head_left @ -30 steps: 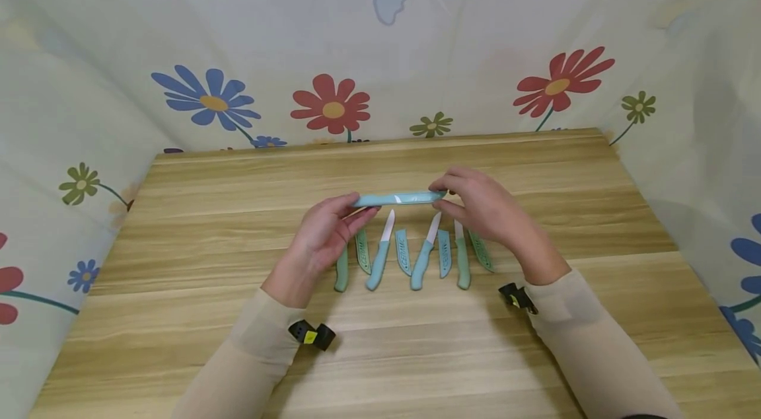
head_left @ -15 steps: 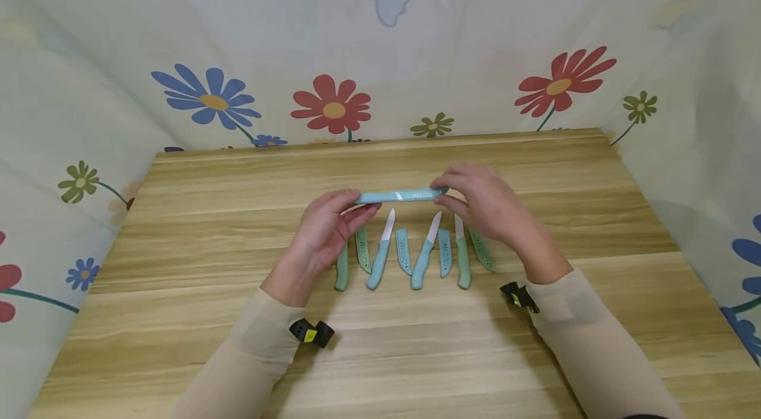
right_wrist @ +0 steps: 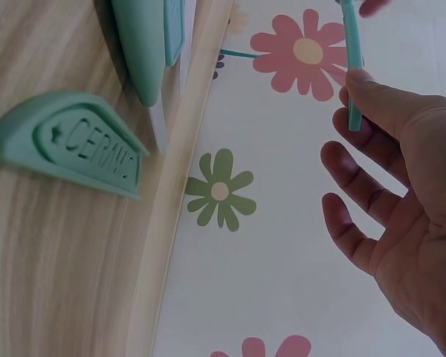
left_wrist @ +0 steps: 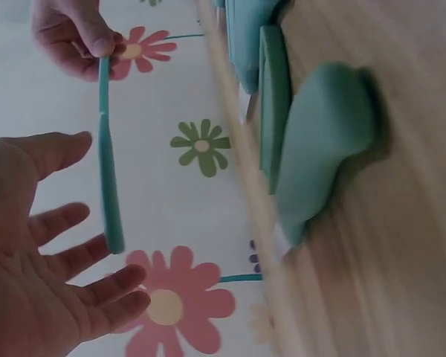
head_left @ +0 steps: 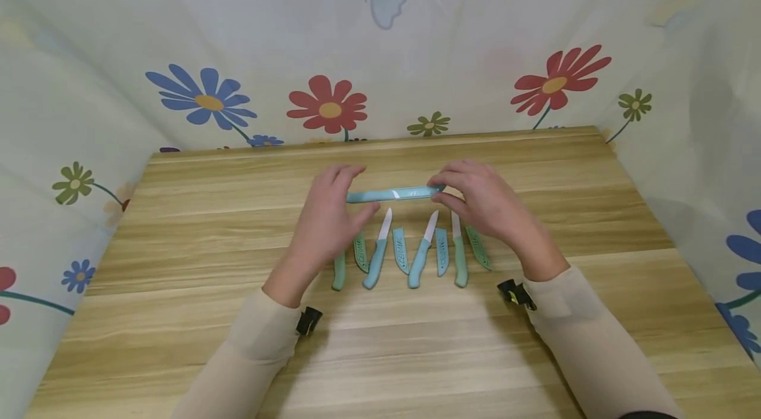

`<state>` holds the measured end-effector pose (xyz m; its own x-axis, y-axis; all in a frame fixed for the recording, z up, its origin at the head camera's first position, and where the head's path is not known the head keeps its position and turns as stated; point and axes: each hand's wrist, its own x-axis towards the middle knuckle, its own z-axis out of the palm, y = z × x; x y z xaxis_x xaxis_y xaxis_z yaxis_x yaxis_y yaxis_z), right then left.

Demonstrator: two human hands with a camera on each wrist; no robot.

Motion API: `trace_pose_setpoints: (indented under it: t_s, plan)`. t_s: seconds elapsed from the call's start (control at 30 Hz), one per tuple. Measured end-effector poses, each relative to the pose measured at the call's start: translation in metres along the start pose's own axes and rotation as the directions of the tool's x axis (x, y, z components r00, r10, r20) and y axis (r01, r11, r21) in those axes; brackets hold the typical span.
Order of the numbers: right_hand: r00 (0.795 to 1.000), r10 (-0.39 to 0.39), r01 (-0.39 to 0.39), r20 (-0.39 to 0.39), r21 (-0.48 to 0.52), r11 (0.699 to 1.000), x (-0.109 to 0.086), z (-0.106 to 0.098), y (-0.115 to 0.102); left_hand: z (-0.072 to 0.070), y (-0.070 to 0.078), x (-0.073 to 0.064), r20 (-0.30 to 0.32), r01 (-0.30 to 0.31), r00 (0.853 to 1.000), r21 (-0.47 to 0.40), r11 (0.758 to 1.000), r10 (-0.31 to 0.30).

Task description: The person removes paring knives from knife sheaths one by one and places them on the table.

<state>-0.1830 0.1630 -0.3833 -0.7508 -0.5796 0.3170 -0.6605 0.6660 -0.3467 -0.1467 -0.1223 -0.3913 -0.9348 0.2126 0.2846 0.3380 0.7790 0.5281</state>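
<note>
In the head view, a light-blue paring knife (head_left: 371,196) lies level above the table, its blade inside a light-blue sheath (head_left: 416,192). My right hand (head_left: 484,197) pinches the sheath end between thumb and index finger; the right wrist view shows its other fingers loosely bent. Around the handle end, my left hand (head_left: 326,217) is spread with thumb and fingers apart. In the left wrist view a fingertip overlaps the handle (left_wrist: 110,186); I cannot tell whether it touches. Below lie two blue-handled knives (head_left: 374,265) and two green-handled knives (head_left: 460,264), white blades pointing away.
Between the knives lie two blue sheaths (head_left: 401,251) and a green sheath (head_left: 361,252); another green sheath (head_left: 479,248) lies at the right end, marked CERAMIC like the others. The wooden table (head_left: 380,353) meets a flowered cloth (head_left: 250,29) at its back and sides.
My left hand has let go of the knife handle and turned over, its fingers now spread around the handle end. The right hand keeps its pinch, the knife nearly where it was.
</note>
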Motion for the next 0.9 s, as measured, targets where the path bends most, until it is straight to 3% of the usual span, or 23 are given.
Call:
trace_pose_setpoints:
  t_s: [0.1, 0.23, 0.43, 0.7, 0.9]
  plan:
    - [1.0, 0.0, 0.0, -0.003, 0.001, 1.0, 0.0, 0.0, -0.001, -0.001, 0.006, 0.003, 0.024, -0.12, 0.993, 0.195, 0.973, 0.118]
    - [1.0, -0.009, 0.009, -0.014, 0.002, 1.0, -0.001, 0.0, -0.001, 0.001, 0.013, 0.004, 0.061, -0.19, 0.982, 0.325, 0.926, 0.18]
    - [0.999, -0.027, 0.027, -0.027, 0.0, 1.0, 0.0, 0.001, 0.0, 0.007, 0.016, 0.005, 0.04, -0.225, 0.973, 0.359, 0.906, 0.226]
    - [0.999, -0.032, 0.032, -0.033, 0.0, 0.999, -0.001, 0.001, 0.0, 0.011, 0.017, 0.005, 0.011, -0.224, 0.972, 0.357, 0.907, 0.236]
    - [0.999, -0.032, 0.032, -0.028, 0.001, 0.999, -0.001, 0.001, 0.0, 0.014, 0.015, 0.004, -0.012, -0.242, 0.964, 0.379, 0.893, 0.266]
